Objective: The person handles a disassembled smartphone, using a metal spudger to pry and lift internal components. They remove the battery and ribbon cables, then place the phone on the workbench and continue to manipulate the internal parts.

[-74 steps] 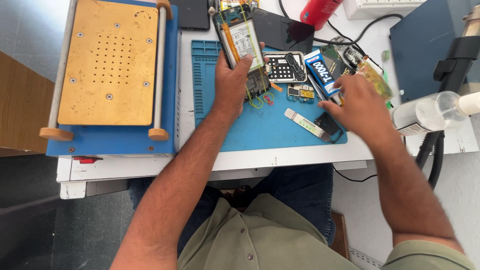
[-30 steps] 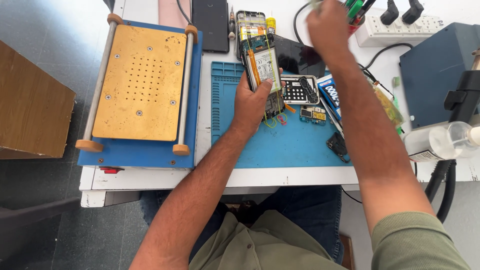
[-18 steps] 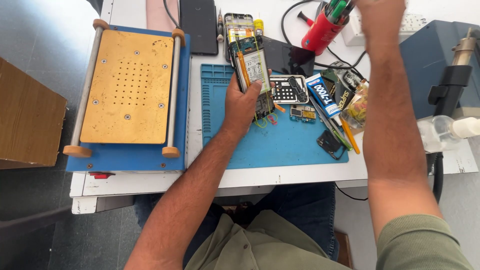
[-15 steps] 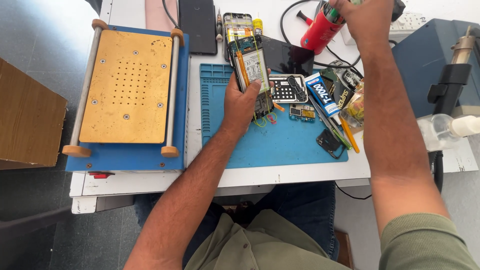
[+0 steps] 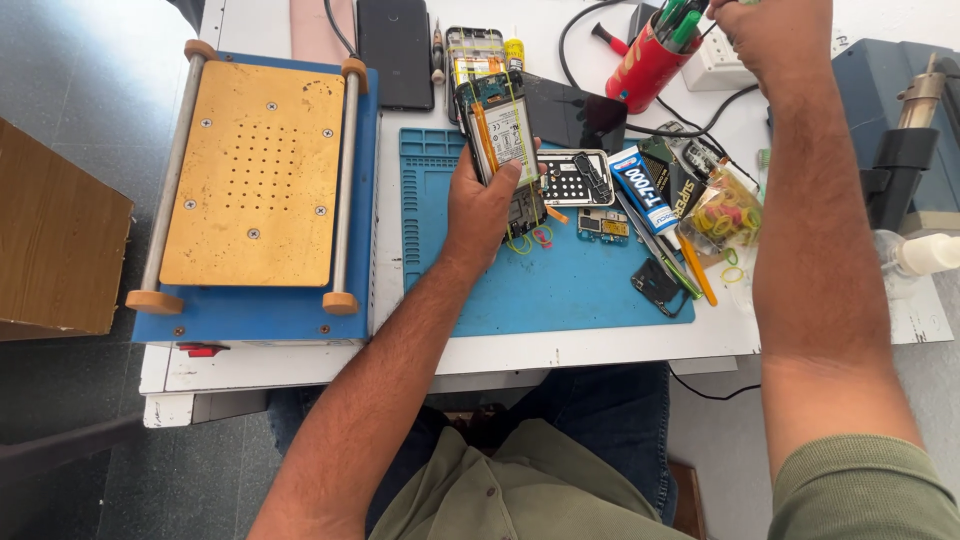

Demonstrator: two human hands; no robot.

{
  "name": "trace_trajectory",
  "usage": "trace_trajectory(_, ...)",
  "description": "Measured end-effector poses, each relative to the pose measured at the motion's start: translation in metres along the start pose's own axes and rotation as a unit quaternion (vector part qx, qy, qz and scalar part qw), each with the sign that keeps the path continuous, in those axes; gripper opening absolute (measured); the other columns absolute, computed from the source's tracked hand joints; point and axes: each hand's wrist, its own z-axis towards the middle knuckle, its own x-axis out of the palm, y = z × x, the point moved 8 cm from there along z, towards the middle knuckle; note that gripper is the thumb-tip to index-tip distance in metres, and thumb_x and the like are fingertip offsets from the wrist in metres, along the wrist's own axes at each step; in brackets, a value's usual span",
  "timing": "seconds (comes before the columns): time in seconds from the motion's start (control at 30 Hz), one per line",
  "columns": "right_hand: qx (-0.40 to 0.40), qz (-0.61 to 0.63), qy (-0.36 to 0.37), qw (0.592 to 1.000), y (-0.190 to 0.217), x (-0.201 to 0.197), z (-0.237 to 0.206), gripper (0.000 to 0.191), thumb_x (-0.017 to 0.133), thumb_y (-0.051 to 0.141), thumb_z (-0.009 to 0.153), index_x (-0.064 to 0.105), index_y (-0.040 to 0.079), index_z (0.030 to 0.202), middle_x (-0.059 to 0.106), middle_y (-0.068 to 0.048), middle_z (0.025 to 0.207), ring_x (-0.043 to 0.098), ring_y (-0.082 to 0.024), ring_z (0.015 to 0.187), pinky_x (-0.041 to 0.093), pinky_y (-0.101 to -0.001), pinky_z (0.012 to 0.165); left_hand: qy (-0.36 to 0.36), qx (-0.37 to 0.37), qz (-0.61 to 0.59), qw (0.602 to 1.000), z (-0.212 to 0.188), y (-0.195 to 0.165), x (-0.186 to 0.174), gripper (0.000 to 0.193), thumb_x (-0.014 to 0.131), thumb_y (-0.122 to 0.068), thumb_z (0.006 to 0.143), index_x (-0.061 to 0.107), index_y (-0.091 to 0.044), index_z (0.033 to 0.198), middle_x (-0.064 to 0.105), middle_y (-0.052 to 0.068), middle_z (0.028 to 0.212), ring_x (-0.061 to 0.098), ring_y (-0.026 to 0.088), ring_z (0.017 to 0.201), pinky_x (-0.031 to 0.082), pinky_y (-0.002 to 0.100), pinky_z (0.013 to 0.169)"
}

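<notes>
The left hand (image 5: 488, 205) grips an opened phone (image 5: 503, 135) by its long edges, thumb on one side and fingers curled around the other, holding it tilted above the blue work mat (image 5: 560, 285) near the mat's 11 o'clock corner. The phone's back is off, with battery, board and flex cables exposed, and thin yellow rubber bands run round its body. The right hand (image 5: 770, 35) is raised at 1 o'clock of the bench, beside the red tool cup (image 5: 645, 65) full of pens and drivers; its fingers lie at the frame edge, so whether they pinch anything cannot be told. At 3 o'clock from the phone lie a perforated metal shield plate (image 5: 573, 180), a glue tube (image 5: 643, 190) and a bag of coloured rubber bands (image 5: 725, 212). At 9 o'clock stands a blue screen-separator machine (image 5: 255, 180) with a brass-coloured plate. A second opened phone (image 5: 473, 55) and a dark phone (image 5: 396, 50) lie at 12 o'clock. Judgement: the held phone is light and stiff along the frame but fragile inside; the cables and glass would not bear pressure. The side rails, as gripped now, are the sound place to hold it, keeping fingers off the exposed board.
</notes>
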Motion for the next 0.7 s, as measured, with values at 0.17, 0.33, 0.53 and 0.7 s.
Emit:
trace_trajectory(0.17,0.185,0.071,-0.037,0.979,-0.038,-0.002,-0.001,0.022,0.08,0.022,0.106,0.075,0.001,0.111,0.072,-0.008,0.088,0.067,-0.012,0.071,0.055,-0.0237,0.06,0.0,-0.005,0.001,1.0,0.0,0.0,0.001,0.04,0.05,-0.005,0.101,0.045,0.002,0.14,0.067,0.019,0.129,0.072,0.023,0.11,0.067,0.038,0.089)
trace_trajectory(0.33,0.18,0.062,-0.063,0.98,-0.028,-0.009,0.001,0.021,0.077,0.018,0.1,0.076,0.003,0.113,0.076,-0.004,0.093,0.073,-0.011,0.074,0.06,-0.022,0.058,-0.007,-0.006,0.006,1.0,0.0,-0.001,0.0,0.039,0.05,-0.005,0.101,0.045,0.001,0.139,0.067,0.019,0.129,0.072,0.023,0.11,0.067,0.038,0.091)
trace_trajectory(0.53,0.144,0.049,0.032,0.988,0.01,0.004,-0.001,0.03,0.085,0.021,0.093,0.075,0.005,0.116,0.074,-0.005,0.094,0.071,-0.017,0.077,0.057,-0.0285,0.063,-0.003,0.001,0.009,1.0,-0.002,-0.002,0.001,0.037,0.05,-0.003,0.101,0.047,0.002,0.138,0.067,0.02,0.13,0.073,0.024,0.111,0.066,0.038,0.094)
trace_trajectory(0.7,-0.031,-0.15,-0.043,0.987,0.061,0.011,0.009,0.031,0.09,0.019,0.088,0.073,-0.003,0.102,0.073,-0.015,0.087,0.07,-0.026,0.073,0.056,-0.0386,0.064,-0.012,-0.015,0.005,1.0,-0.001,0.0,-0.001,0.036,0.05,-0.003,0.1,0.047,0.001,0.136,0.067,0.019,0.129,0.073,0.023,0.11,0.067,0.038,0.092)
